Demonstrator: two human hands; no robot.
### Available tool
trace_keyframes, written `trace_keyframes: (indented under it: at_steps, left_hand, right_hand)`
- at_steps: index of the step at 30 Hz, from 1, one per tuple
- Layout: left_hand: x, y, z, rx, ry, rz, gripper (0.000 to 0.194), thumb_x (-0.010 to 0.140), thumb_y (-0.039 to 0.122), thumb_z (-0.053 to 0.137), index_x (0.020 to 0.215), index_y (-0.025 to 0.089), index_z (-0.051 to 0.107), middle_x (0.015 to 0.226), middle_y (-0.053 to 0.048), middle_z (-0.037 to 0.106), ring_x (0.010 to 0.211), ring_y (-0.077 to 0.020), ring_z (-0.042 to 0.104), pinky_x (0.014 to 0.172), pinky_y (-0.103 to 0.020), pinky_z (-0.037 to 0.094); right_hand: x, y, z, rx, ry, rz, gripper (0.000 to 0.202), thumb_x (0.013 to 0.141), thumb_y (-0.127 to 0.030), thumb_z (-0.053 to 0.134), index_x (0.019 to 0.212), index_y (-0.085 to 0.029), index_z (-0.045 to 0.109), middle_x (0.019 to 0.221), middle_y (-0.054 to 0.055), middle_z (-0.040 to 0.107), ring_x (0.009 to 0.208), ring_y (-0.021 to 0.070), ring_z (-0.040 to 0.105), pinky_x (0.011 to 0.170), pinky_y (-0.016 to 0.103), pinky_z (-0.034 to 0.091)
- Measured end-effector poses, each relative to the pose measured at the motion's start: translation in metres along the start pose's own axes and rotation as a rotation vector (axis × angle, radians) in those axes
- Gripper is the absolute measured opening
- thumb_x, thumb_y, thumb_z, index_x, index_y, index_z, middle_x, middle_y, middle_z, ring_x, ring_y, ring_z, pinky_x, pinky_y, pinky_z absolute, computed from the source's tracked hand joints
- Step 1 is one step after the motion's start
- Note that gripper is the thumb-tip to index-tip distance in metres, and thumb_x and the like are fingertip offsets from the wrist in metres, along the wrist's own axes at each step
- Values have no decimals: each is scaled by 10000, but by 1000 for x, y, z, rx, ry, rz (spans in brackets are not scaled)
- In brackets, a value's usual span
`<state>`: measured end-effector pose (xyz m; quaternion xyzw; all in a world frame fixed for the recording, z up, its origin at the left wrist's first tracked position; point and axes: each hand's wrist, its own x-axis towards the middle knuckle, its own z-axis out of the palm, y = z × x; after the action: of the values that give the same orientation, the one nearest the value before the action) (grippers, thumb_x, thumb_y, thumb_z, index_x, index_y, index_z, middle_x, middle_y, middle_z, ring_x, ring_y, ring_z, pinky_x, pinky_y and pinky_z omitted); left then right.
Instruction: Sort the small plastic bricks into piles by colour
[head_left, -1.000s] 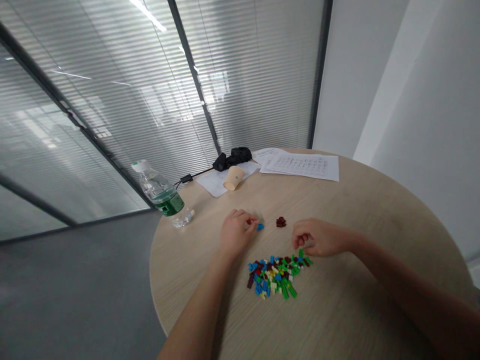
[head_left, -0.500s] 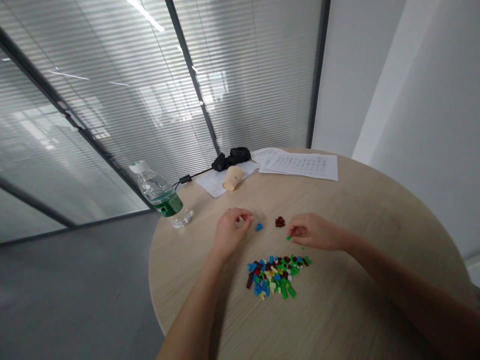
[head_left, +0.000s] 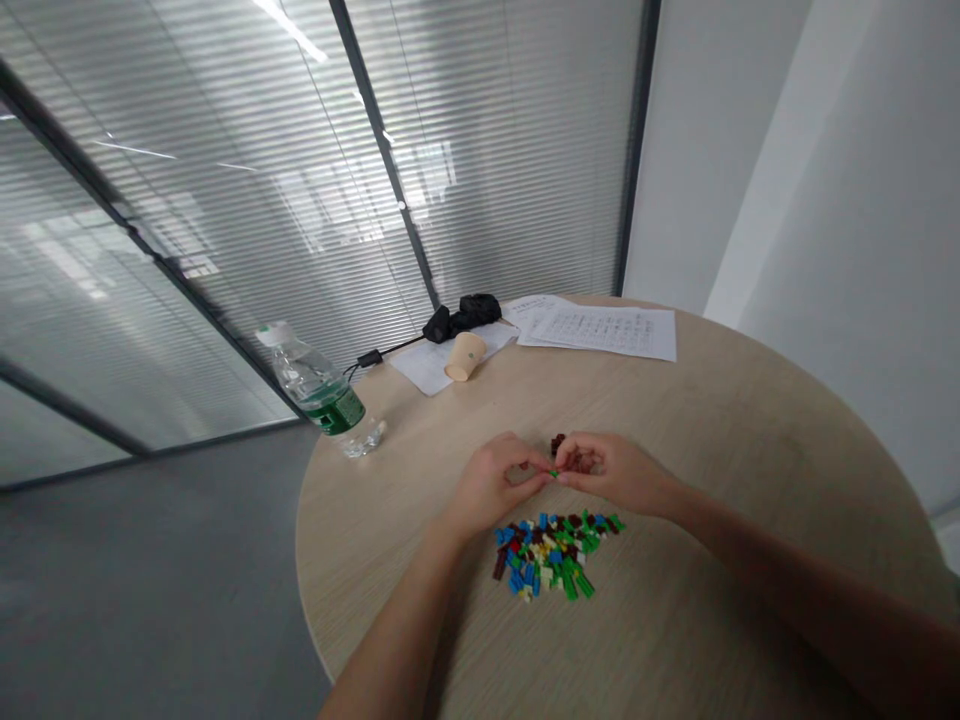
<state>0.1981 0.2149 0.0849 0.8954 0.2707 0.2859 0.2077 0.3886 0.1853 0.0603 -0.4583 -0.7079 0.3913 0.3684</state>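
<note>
My left hand (head_left: 501, 482) and my right hand (head_left: 615, 474) meet fingertip to fingertip above the table. A tiny green building brick (head_left: 554, 473) shows between them, pinched by thumb and forefinger from both sides. Any other small piece in the left fingers is hidden. Just behind my right fingertips lies a small cluster of dark brown bricks (head_left: 557, 443), partly covered by the hand. Nearer to me, below both hands, spreads a loose pile of small bricks (head_left: 555, 557) in blue, green, brown, white, yellow and red.
On the round wooden table (head_left: 712, 420) a plastic bottle (head_left: 334, 408) with a green label stands at the left edge. A paper cup (head_left: 465, 357) lies on its side farther back, near a black bundle (head_left: 472, 314) with a cable. Printed sheets (head_left: 607, 331) lie at the far edge.
My left hand has moved right and my right hand, with the green brick, has moved left until they meet. The small blue bricks are now hidden behind my left hand.
</note>
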Motion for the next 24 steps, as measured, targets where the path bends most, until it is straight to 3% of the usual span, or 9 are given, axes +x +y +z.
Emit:
trace_keyframes:
  at_steps: [4,11,24]
  left_hand:
    - [-2,-5,-13,49,-10,-101,95,772,245,581,768,180,650,738,-16,641,738,-132,551,687,-235,420]
    - [-12,-30,-44,411,-53,-576,150,738,268,539,734,172,654,775,-36,647,720,-163,557,622,-247,387]
    - [-13,-30,-41,494,-168,-614,214,725,330,515,698,168,652,772,-51,632,705,-163,556,581,-241,357]
  right_hand:
    - [0,3,1,-3,0,-1,154,738,-301,609,814,-168,597,730,13,613,655,122,555,623,244,447]
    - [-1,6,-1,-68,-7,15,176,755,-285,592,871,-156,619,759,30,637,643,118,561,616,242,453]
    - [-1,1,-5,-179,-7,10,160,763,-277,571,840,-155,640,716,26,644,608,114,554,578,228,432]
